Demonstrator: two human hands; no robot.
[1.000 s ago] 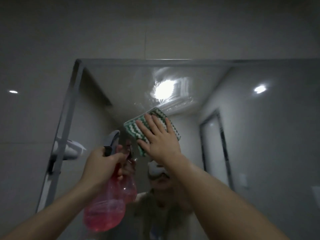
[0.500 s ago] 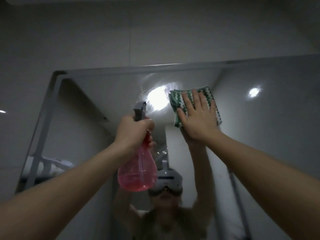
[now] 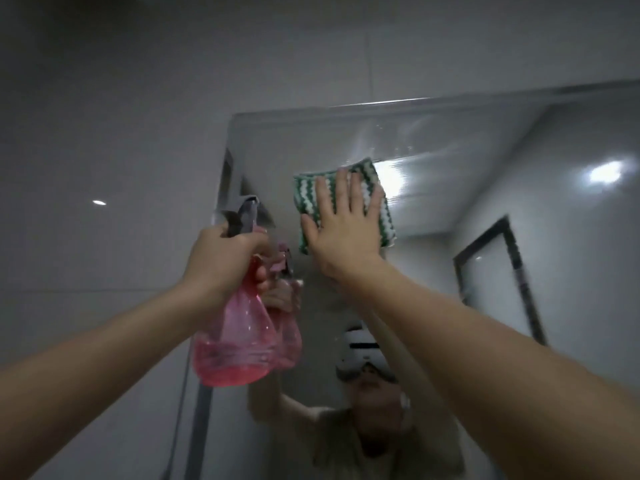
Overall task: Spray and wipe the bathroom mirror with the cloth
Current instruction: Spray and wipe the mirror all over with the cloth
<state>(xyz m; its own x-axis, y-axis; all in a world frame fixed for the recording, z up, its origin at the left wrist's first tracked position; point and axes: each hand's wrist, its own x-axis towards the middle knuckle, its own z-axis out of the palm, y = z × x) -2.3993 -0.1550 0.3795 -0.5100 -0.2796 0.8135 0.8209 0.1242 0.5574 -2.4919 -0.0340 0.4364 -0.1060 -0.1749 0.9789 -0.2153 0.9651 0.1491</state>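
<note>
The bathroom mirror (image 3: 485, 168) fills the right half of the view, its top-left corner near the middle. A folded green-and-white striped cloth (image 3: 306, 192) lies flat against the glass near the mirror's upper left. My right hand (image 3: 343, 230) presses on it with straight, spread fingers. My left hand (image 3: 225, 258) grips the neck of a pink spray bottle (image 3: 232, 348) with a grey trigger head, held up just left of the cloth, close to the mirror's left edge. Pink liquid fills the bottle's lower part.
Grey tiled wall (image 3: 104, 133) lies left of and above the mirror. The glass reflects a person wearing a headset (image 3: 363, 358), two ceiling lights and a dark-framed door (image 3: 502, 282). Wet streaks show on the glass near the brighter light (image 3: 394, 178).
My right hand has slid the cloth leftward across the top of the mirror, off the bright reflected light. The view has swung left, and my left hand holds the bottle close beside the cloth.
</note>
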